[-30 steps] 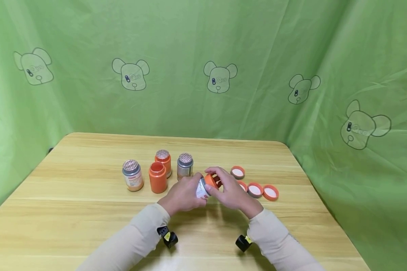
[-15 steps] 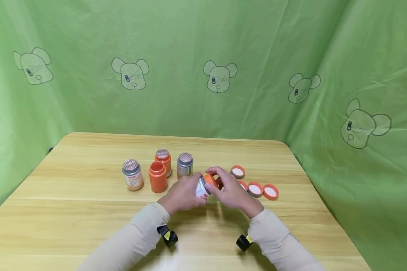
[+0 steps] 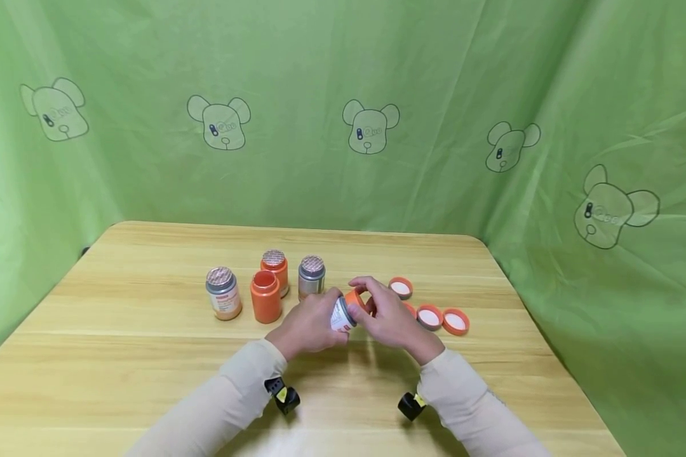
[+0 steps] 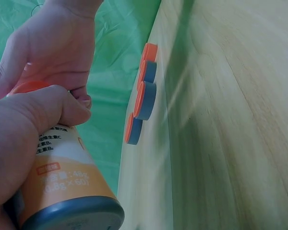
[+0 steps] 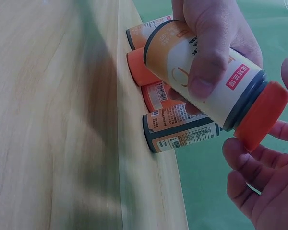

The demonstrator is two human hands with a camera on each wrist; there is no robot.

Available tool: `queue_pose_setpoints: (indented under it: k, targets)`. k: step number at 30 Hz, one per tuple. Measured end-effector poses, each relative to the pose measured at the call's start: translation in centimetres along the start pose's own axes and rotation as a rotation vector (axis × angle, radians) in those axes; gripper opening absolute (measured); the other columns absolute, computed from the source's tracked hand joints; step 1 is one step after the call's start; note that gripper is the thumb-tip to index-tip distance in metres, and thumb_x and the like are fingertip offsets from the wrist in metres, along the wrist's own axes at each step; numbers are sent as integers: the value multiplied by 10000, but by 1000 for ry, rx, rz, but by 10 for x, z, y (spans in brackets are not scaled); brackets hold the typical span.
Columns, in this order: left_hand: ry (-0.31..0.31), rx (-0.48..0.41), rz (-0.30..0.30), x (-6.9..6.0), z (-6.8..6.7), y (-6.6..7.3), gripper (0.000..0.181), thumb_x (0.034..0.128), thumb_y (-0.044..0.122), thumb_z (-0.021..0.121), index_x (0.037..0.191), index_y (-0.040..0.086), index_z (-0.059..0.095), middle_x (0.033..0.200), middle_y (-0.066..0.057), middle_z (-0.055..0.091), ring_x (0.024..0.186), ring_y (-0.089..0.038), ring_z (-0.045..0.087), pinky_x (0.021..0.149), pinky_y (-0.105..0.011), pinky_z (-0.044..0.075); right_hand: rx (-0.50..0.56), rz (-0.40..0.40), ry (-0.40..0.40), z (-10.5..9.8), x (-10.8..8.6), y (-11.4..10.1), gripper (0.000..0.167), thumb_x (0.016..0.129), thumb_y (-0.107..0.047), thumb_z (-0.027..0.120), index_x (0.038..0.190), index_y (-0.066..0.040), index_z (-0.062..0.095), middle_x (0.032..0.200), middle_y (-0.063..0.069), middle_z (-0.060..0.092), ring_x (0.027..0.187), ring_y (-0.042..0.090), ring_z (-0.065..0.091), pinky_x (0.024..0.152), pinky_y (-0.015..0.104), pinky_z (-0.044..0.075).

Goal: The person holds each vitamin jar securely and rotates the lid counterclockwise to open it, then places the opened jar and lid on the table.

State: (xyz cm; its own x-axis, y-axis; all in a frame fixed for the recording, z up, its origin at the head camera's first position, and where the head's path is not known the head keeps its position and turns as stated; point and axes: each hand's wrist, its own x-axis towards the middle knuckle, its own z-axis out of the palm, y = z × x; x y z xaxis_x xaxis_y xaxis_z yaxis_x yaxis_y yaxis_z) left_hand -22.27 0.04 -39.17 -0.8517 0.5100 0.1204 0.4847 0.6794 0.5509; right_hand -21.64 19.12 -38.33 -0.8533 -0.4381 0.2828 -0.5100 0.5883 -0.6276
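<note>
My left hand (image 3: 311,324) grips a small supplement bottle (image 3: 341,316) around its body, tilted above the table. An orange screw cap (image 5: 262,115) sits on the bottle's grey neck. My right hand (image 3: 393,318) holds this cap, thumb on the near side and fingers around the far side. The right wrist view shows the left thumb lying across the white and orange label. In the left wrist view the bottle's grey base (image 4: 77,215) faces the camera, and the left hand hides most of the cap.
Left of the hands stand a grey-necked bottle (image 3: 223,295), an uncapped orange bottle (image 3: 266,301), a foil-sealed orange bottle (image 3: 276,270) and another grey bottle (image 3: 311,277). Several loose caps lie at right, including a back cap (image 3: 400,288) and an outer cap (image 3: 455,322). Green curtain (image 3: 297,171) surrounds the table.
My right thumb and fingers have shifted slightly around the orange cap. The left hand keeps its hold on the bottle in nearly the same place.
</note>
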Motion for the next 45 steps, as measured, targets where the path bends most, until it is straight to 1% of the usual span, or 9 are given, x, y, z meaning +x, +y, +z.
queue_pose_setpoints:
  k: [8,17,20,23,27,34,38,42,45]
  targets:
    - [-3,6,5,2,1,-1,562,699,284,806,1136,69,526,804,11,564,649,-114,555,517,-247,466,21,2,-20,0,-1,-1,409,957,-272,605,1304,-87,493,1145,90,558,757,141,530,618,288,483]
    - [-1,-2,-4,3,-1,-1,569,692,277,813,1137,74,524,796,17,556,639,-117,554,512,-250,469,21,-96,-1,-3,-1,0,443,900,-175,649,1291,-38,492,1156,84,574,958,195,550,766,367,507]
    - [-1,2,0,3,-1,-1,571,695,283,813,1142,74,524,802,17,560,643,-115,555,518,-248,469,9,-76,10,-3,-1,0,450,911,-228,643,1295,-48,493,1162,86,568,915,177,555,746,370,510]
    - [-4,2,2,3,-1,-1,572,699,283,814,1146,73,525,810,15,565,651,-116,558,525,-248,471,4,-18,15,-2,0,-1,457,928,-299,641,1303,-84,494,1163,84,562,819,150,550,685,337,507]
    - [-9,-3,-3,3,-1,0,574,703,277,816,1154,73,525,817,9,569,659,-120,559,529,-251,472,15,35,13,-1,0,-2,469,910,-312,676,1302,-124,499,1170,65,563,784,137,548,636,297,494]
    - [0,16,-4,3,-3,-1,604,699,293,810,1179,62,526,817,11,565,649,-118,553,521,-250,466,25,-58,7,-1,0,-1,476,891,-217,692,1294,-51,500,1166,82,573,902,179,575,758,334,518]
    - [-3,17,-4,2,-3,0,607,701,292,809,1180,56,522,825,10,565,652,-118,553,522,-250,467,40,-100,6,-1,-1,0,480,881,-199,694,1289,-43,494,1177,94,568,917,187,579,780,335,519]
    - [-5,8,-5,1,-1,0,600,698,287,815,1171,62,521,833,11,568,658,-116,552,529,-248,468,34,-105,15,-1,-2,2,477,893,-229,677,1293,-49,490,1190,103,563,929,186,580,786,341,522]
    - [1,5,1,1,-1,0,603,698,288,817,1172,62,521,830,11,571,656,-117,553,528,-251,468,22,-85,33,-1,-1,3,457,925,-259,641,1296,-39,491,1184,118,567,876,171,585,737,332,526]
